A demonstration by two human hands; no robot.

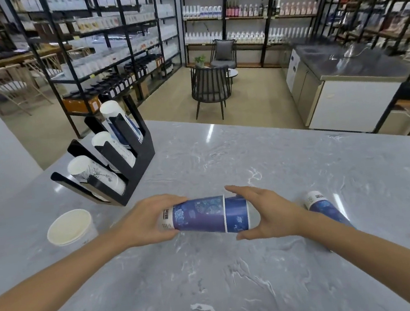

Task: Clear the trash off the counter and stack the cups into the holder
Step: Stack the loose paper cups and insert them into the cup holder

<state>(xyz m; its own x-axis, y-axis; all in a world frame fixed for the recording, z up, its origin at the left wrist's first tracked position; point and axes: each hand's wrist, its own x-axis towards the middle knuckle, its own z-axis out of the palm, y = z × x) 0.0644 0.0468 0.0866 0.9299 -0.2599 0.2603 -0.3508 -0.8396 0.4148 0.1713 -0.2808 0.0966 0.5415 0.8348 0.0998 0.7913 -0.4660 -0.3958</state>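
Two blue floral paper cups [200, 215] are nested into each other and held sideways just above the grey marble counter [224, 158]. My left hand [145, 221] grips the base end of the pair, and my right hand [260, 212] cups the rim end. Another blue cup [323, 206] lies on its side on the counter, right behind my right wrist. A white paper cup [71, 226] stands upright at the left. The black cup holder [134, 162] at the back left has three slanted slots, each with a stack of cups in it.
The counter's far edge runs behind the holder. Beyond it are a dark chair [211, 89], tall black shelves with bottles, and a steel-topped counter [346, 69] at the right.
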